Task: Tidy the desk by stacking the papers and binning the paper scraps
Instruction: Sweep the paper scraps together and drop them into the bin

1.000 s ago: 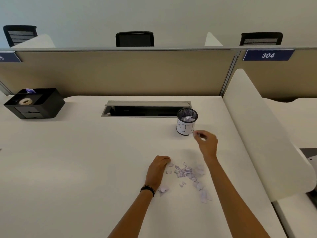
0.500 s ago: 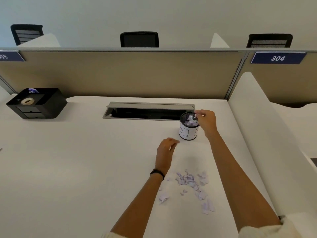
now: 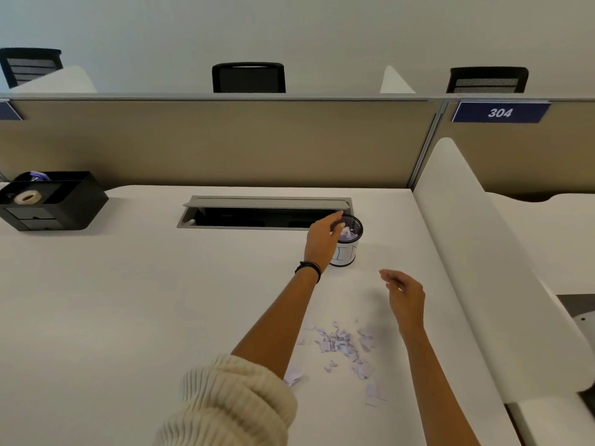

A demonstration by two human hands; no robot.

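Note:
A small black mesh bin (image 3: 350,252) with a white label stands on the white desk (image 3: 128,300), holding pale scraps. My left hand (image 3: 322,241) reaches over the bin's left rim, its fingers stretched out above the opening; I see no scrap between them. My right hand (image 3: 404,294) hovers over the desk between the bin and the scrap pile, fingers loosely curled and holding nothing. A pile of several lilac-white paper scraps (image 3: 341,344) lies on the desk between my forearms, with a few strays nearer me. No paper sheets are in view.
A black desk organiser (image 3: 54,207) with a tape roll sits at the far left. An open cable tray (image 3: 257,217) lies just behind the bin. A white curved divider (image 3: 467,252) bounds the right side, a beige partition (image 3: 225,143) the back.
My right hand has drawn back from the bin toward the scrap pile. My left hand has moved forward from the desk up to the bin's rim.

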